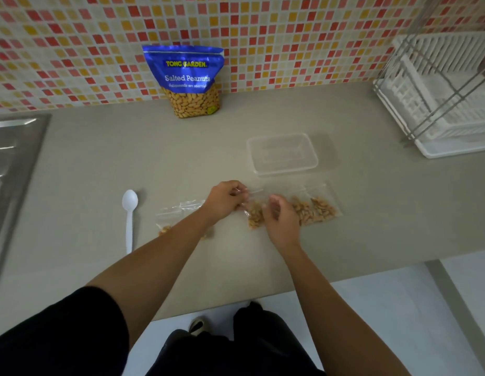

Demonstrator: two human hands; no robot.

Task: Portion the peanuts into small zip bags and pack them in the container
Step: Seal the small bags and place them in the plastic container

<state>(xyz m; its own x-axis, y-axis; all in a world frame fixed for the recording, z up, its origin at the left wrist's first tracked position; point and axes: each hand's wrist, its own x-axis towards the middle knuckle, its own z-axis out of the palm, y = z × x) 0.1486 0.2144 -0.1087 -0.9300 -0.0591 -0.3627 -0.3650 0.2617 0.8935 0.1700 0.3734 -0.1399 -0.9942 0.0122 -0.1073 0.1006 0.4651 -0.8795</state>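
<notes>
Currently: zip bag, toward counter front edge — left hand pinching top, right hand gripping side — likely for sealing.

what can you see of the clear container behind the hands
The clear container is a shallow rectangular tub of thin transparent plastic with rounded corners and a raised rim. It has no lid and holds nothing. It sits upright on the grey countertop, right of centre, beyond the filled zip bags and apart from them.
</notes>
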